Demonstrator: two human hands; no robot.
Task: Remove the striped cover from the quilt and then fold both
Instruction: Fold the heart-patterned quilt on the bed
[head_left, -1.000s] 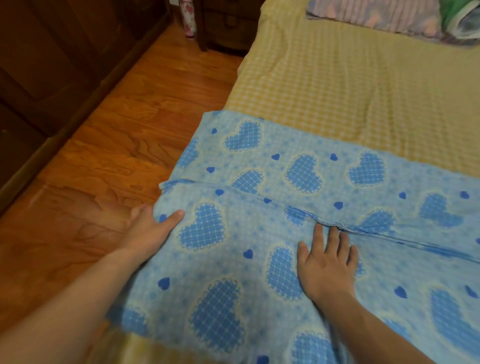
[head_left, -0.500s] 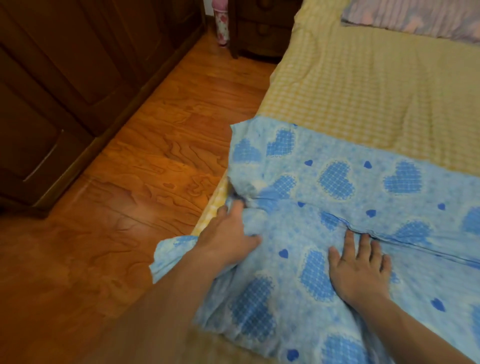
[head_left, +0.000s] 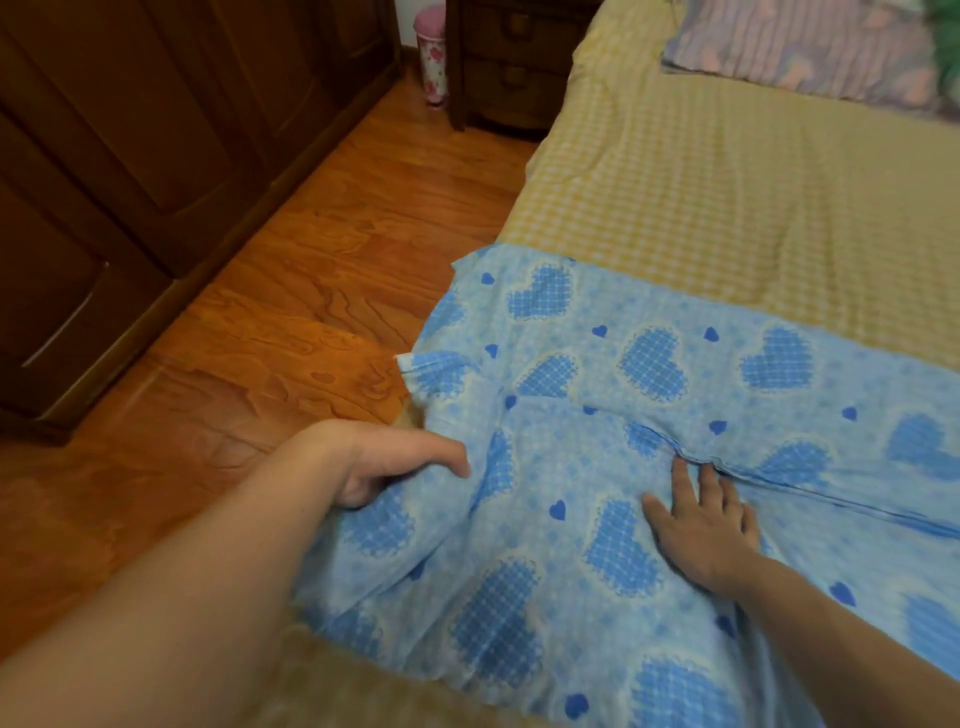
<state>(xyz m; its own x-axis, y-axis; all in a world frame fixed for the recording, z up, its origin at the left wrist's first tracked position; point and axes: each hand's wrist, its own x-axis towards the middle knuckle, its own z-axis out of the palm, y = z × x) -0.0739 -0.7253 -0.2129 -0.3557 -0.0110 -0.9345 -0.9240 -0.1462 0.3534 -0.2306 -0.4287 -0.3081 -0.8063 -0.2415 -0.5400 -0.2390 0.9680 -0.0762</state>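
Our blue heart-print quilt lies across the bed, its long fold running from 9 to 3 o'clock. Our left hand pinches its left end at 9 o'clock, nearer the edge; our right hand presses flat, fingers spread, at the fold.

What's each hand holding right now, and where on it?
Left hand has a grip on the blue heart-print fabric at its left edge, near the corner. Right hand holds nothing; it rests flat on the fabric by the fold.
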